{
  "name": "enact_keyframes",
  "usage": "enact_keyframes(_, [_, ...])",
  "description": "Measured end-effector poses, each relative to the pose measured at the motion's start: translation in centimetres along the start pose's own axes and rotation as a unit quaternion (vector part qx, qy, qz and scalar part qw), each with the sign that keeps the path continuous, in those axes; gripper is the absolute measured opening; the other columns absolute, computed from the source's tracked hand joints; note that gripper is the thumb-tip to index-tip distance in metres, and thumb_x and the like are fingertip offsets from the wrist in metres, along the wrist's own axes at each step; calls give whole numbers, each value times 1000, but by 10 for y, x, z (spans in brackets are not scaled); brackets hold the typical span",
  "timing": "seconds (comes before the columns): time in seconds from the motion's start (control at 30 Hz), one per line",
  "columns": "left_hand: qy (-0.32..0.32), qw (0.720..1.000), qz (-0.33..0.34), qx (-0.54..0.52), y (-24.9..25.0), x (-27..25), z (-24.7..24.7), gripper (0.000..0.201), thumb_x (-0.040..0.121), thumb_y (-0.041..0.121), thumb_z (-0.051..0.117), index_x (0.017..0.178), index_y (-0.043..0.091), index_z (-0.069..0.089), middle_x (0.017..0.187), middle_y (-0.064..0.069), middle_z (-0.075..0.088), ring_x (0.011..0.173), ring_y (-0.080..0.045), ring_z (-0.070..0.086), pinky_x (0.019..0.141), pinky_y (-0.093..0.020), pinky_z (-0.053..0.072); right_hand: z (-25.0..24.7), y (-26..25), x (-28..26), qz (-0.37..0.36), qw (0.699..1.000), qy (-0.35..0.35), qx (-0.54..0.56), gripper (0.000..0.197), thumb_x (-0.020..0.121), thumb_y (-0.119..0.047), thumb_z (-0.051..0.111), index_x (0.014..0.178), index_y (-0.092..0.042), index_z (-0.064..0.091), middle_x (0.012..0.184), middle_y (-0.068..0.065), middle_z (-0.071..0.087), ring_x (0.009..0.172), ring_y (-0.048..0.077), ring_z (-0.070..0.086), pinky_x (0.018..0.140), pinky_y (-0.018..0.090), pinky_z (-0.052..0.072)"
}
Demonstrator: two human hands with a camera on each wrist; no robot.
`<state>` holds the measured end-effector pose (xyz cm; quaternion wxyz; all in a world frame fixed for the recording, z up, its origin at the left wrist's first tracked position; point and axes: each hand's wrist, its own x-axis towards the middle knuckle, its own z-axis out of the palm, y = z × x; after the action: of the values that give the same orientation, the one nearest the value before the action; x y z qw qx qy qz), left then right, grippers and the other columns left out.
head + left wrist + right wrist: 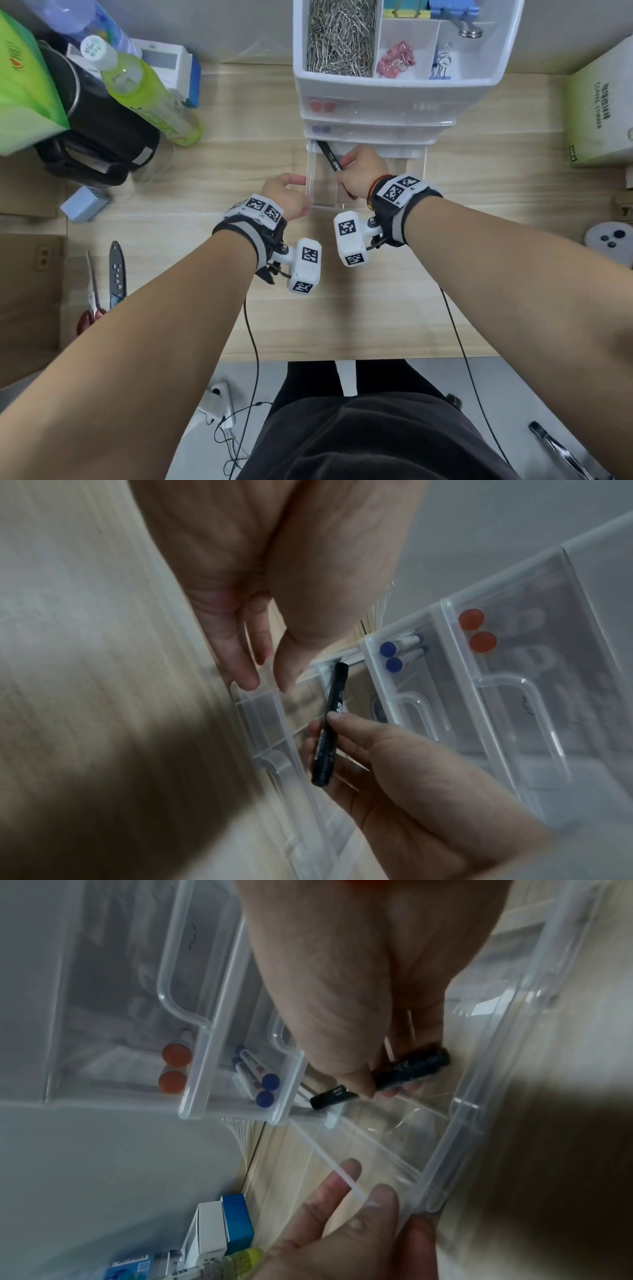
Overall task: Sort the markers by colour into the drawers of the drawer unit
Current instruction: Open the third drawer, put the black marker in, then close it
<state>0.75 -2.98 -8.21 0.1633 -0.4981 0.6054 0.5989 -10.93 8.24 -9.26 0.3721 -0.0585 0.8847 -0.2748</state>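
The clear drawer unit (pixel 376 114) stands at the back of the wooden table. Its bottom drawer (pixel 329 205) (pixel 274 723) (pixel 459 1123) is pulled out. My right hand (pixel 346 164) (pixel 380 1092) pinches a black marker (pixel 328 156) (pixel 337 688) (pixel 418 1064) low over this drawer, the marker's tip pointing towards the back left corner. My left hand (pixel 298 181) (pixel 267 685) pinches the drawer's left wall near the front corner. Two blue-capped markers (pixel 321 129) (pixel 390 656) (pixel 267 1088) lie in the closed middle drawer, and two red-capped markers (pixel 321 105) (pixel 477 631) (pixel 174 1066) in the drawer above.
The unit's top tray (pixel 298 51) holds paper clips and binder clips. A green bottle (pixel 150 92), a black bag (pixel 99 137) and boxes crowd the left. Scissors (pixel 90 298) lie at the left edge. A pale box (pixel 599 113) stands at the right.
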Motion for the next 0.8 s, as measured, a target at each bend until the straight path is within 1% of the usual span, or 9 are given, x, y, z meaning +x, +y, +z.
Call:
enact_keyframes(0.07, [-7,1000,2,10,-1,1,-2,31,79,-2,72,89,26,63,80,-14,68,79,-26,67,90,-46,58,2,0,3,0,1000,-2,-6,27,85,-14,65,112,-13,65,101,5,69,86,22,65,63,26,49])
enact_keyframes(0.17, [-13,1000,-2,21,-4,6,-4,34,69,4,76,90,28,63,80,-17,71,80,-29,69,90,-50,57,6,-2,7,7,1000,12,-5,27,85,-18,69,111,-12,67,96,3,67,81,18,61,58,24,44])
enact_keyframes(0.23, [-16,1000,-4,23,-6,10,-5,38,61,8,76,92,27,64,85,-21,74,85,-33,72,90,-52,57,10,-2,9,12,1000,24,-11,28,83,-21,71,109,-13,67,99,2,69,83,18,62,62,24,46])
enact_keyframes(0.33, [-24,999,-3,25,-5,10,-5,38,60,10,77,92,26,64,88,-17,75,91,-34,74,89,-51,58,16,-4,11,10,999,32,-5,30,81,-23,74,108,-13,66,105,4,70,95,22,66,75,26,49])
enact_keyframes(0.4, [-28,999,-3,29,-6,12,-6,38,61,10,78,91,27,64,93,-17,76,93,-34,74,89,-49,58,19,-5,12,8,999,32,-4,29,81,-23,75,107,-12,67,107,5,71,98,22,66,77,26,48])
enact_keyframes(0.53, [-34,999,-6,37,-7,17,-5,44,52,18,77,92,29,63,94,-14,76,91,-30,75,89,-45,58,16,-4,14,3,999,38,-12,23,81,-25,76,101,-15,69,106,3,72,98,21,67,78,25,49])
enact_keyframes(0.63, [-34,998,-4,48,-6,16,-6,44,52,20,76,92,30,62,97,-14,76,93,-32,74,90,-46,58,14,-7,14,1,998,38,-49,20,83,-26,73,100,-14,72,104,5,73,98,23,67,78,27,50])
enact_keyframes(0.7, [-37,998,-3,53,-5,15,-5,44,52,21,76,92,31,62,97,-14,76,92,-32,74,89,-47,58,15,-11,15,7,998,27,-63,18,84,-25,68,95,-11,73,96,8,72,90,26,68,69,27,51])
enact_keyframes(0.8, [-34,998,-3,54,-5,16,-5,44,51,22,77,91,32,61,98,-12,74,91,-31,74,89,-45,58,17,-13,14,15,999,21,-46,22,83,-28,61,70,-11,60,68,6,59,63,23,56,48,26,36])
